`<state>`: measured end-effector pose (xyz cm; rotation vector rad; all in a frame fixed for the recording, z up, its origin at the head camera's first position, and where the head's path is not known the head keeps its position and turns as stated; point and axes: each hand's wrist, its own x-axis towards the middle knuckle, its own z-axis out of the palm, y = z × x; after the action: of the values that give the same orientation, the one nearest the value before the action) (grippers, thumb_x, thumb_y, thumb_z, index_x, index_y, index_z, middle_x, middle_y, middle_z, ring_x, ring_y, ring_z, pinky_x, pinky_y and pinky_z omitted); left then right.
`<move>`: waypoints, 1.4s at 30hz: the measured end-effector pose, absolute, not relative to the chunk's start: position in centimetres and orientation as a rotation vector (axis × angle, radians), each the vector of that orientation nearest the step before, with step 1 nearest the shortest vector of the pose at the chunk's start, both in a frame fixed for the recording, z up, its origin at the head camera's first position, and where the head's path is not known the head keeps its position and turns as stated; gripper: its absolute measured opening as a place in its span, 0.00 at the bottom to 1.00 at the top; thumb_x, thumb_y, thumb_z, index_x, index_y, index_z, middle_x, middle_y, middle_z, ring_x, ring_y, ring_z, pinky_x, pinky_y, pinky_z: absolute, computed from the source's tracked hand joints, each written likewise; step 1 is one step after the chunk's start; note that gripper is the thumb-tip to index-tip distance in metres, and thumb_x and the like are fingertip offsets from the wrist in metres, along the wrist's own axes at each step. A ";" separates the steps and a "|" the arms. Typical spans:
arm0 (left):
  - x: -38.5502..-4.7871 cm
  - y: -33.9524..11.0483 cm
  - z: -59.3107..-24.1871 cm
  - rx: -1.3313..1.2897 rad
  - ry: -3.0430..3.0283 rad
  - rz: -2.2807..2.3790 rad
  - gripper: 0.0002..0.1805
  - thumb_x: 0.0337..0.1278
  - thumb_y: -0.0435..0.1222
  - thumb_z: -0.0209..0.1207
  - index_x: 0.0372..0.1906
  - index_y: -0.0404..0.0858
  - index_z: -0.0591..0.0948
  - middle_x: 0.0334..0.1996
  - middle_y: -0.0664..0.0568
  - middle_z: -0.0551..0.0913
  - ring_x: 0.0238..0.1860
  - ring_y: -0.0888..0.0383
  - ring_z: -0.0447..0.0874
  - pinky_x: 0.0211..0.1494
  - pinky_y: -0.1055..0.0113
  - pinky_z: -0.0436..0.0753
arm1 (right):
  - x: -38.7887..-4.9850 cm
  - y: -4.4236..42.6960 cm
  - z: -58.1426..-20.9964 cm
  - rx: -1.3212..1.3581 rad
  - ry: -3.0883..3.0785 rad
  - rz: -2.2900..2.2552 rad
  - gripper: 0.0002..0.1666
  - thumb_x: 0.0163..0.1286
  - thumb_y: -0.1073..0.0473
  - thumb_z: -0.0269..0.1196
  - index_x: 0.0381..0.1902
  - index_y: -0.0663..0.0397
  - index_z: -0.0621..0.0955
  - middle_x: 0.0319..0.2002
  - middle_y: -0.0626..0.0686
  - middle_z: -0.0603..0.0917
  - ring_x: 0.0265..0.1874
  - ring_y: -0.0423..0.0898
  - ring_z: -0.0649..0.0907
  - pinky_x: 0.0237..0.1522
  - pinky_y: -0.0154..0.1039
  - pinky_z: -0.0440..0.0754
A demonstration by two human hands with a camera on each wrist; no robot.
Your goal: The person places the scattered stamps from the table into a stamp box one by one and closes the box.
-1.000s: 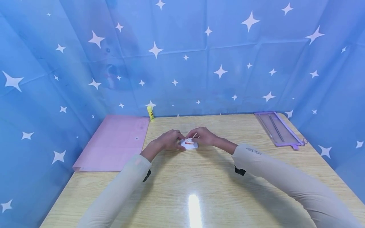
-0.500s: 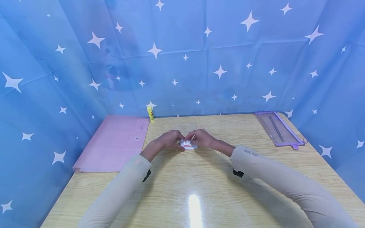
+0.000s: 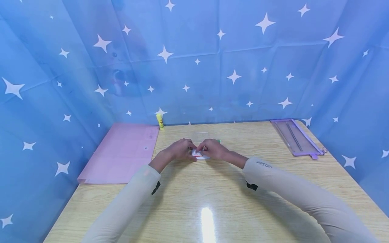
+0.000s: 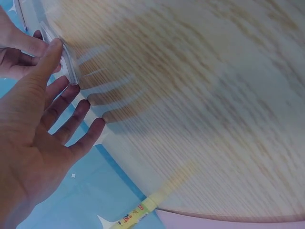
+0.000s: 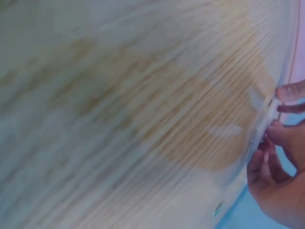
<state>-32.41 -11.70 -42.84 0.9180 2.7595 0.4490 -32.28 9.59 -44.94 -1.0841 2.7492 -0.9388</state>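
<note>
In the head view, a small flat white piece with a red stripe (image 3: 198, 155) lies between the two hands on the table. The left hand (image 3: 180, 150) grips its left side, and in the left wrist view that hand's (image 4: 45, 121) thumb and index finger pinch a thin clear-edged flat case (image 4: 70, 64), other fingers spread. Bent fingers of the right hand (image 3: 213, 149) pinch at the top of the striped piece, hiding part of it. In the right wrist view the right hand (image 5: 279, 176) is at the case's edge, blurred.
A pink folder (image 3: 124, 152) lies at the left, with a yellow glue stick (image 3: 160, 122) upright beside its back corner. A clear flat piece (image 3: 200, 136) lies behind the hands. A small green item (image 3: 219, 141) shows behind the right hand. A purple-edged mesh pouch (image 3: 296, 136) lies back right.
The right hand has shifted slightly left and down. The striped piece, raised earlier, now lies flatter. A green item has come into view behind the right hand. The left hand has barely moved.
</note>
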 end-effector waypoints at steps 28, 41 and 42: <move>-32.5 -11.6 -42.9 0.920 2.769 0.443 0.26 0.58 0.47 0.75 0.59 0.40 0.87 0.51 0.51 0.85 0.46 0.55 0.82 0.53 0.64 0.80 | -32.3 9.3 -45.1 -1.143 2.779 -0.917 0.08 0.72 0.69 0.66 0.44 0.58 0.91 0.39 0.55 0.87 0.36 0.47 0.82 0.37 0.36 0.79; -32.4 -11.6 -43.0 0.922 2.779 0.450 0.25 0.57 0.46 0.75 0.57 0.39 0.88 0.52 0.50 0.85 0.47 0.56 0.82 0.55 0.62 0.81 | -32.4 9.8 -44.4 -1.080 2.730 -0.925 0.12 0.74 0.70 0.63 0.50 0.60 0.89 0.44 0.56 0.87 0.44 0.51 0.86 0.45 0.41 0.85; -32.4 -11.6 -43.0 0.919 2.779 0.454 0.25 0.57 0.46 0.75 0.57 0.39 0.87 0.51 0.51 0.85 0.47 0.56 0.82 0.55 0.62 0.81 | -32.4 9.8 -44.3 -1.083 2.730 -0.926 0.12 0.73 0.70 0.64 0.50 0.60 0.89 0.45 0.57 0.87 0.44 0.52 0.86 0.46 0.42 0.85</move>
<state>-32.38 -11.59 -43.01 0.9187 2.7787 0.4537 -32.42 9.83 -44.26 -1.0830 2.7296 -0.9256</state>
